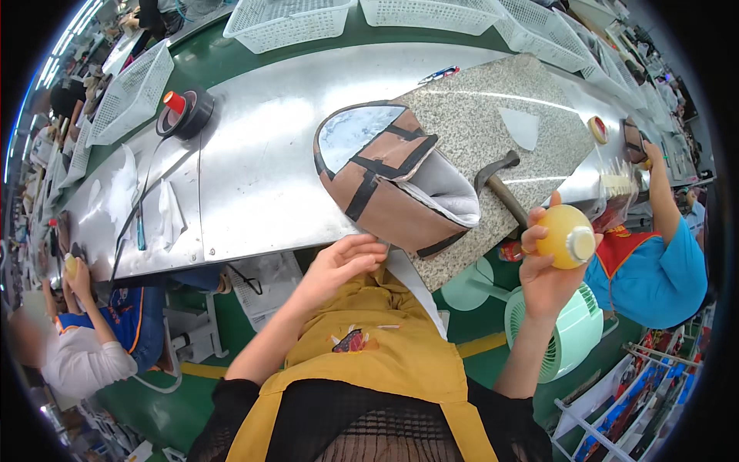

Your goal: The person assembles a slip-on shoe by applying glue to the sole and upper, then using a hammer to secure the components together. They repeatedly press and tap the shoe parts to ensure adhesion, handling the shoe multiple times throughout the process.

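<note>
A brown shoe upper with black strips, pale grey lining and a whitish-blue mottled end lies across the metal bench and a speckled stone slab. My left hand is open at the bench's near edge, its fingers stretched out beside the upper's lower edge; whether they touch it I cannot tell. Raised to the right of the upper, my right hand is wrapped round a rounded yellow bottle with a white cap. A hammer rests on the slab between the upper and that hand.
Snips, a white piece and a tape roll lie toward the back. A black round holder stands left. White baskets line the far side. Co-workers sit left and right; a green fan stands below right.
</note>
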A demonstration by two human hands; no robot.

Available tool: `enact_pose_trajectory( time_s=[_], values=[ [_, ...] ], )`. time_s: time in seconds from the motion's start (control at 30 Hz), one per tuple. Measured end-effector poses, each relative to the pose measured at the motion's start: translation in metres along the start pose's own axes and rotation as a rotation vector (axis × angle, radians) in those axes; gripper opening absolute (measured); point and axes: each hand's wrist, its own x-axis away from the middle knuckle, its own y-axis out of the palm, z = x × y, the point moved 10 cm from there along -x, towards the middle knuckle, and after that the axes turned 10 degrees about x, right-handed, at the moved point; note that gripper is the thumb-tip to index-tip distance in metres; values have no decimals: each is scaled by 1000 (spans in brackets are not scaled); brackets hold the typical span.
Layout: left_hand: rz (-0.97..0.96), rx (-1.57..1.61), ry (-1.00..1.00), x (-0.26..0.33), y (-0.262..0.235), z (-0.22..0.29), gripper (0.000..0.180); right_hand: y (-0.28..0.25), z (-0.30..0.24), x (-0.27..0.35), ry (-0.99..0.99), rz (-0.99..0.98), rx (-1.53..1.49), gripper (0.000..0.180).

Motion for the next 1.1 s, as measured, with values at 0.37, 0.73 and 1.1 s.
enact_pose_trajectory(
  time_s=[0.37,0.73,1.1],
  values=[
    [-20,635,143,-53,61,12,44,7,-7,5,-144,166,727,92],
    [77,241,306,-57,61,35,38,68,-5,-30,-415,120,2160,78],
    [89,265,333,-58,53,31,38,73,12,-60,-475,-56,2594,72]
  ],
)
